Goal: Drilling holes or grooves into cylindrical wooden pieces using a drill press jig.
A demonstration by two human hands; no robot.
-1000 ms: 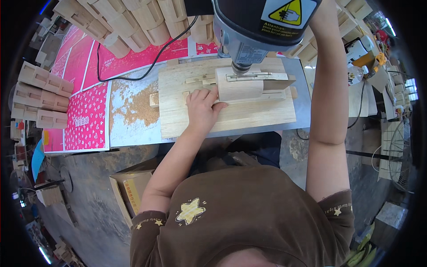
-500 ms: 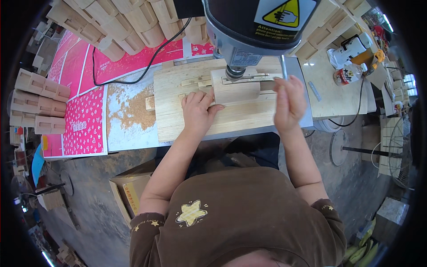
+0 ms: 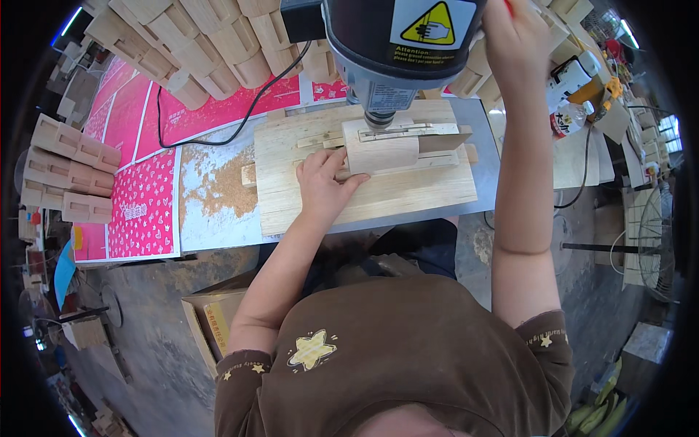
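Note:
A pale, rounded wooden block (image 3: 382,153) with a slot in its top lies on a flat wooden board jig (image 3: 429,191), under the chuck (image 3: 378,119) of a drill press (image 3: 400,44). My left hand (image 3: 325,182) grips the block's left end, its thumb along the near side. A thin flat strip (image 3: 443,140) sticks out from the block's right end. My right hand (image 3: 515,36) is raised beside the drill press head, its fingers curled; a bit of red shows by them. What it holds is cut off by the picture's upper edge.
Stacked slotted wooden blocks (image 3: 211,47) stand behind the pink-covered table, with more (image 3: 69,171) at the left. A black cable (image 3: 247,116) loops across the table. Sawdust (image 3: 222,178) lies left of the jig. A bottle (image 3: 571,119) stands at the right; a cardboard box (image 3: 207,317) is below.
My right hand has risen from beside the block's right end to the drill press head's right side. My left hand stays on the block. The view has shifted slightly.

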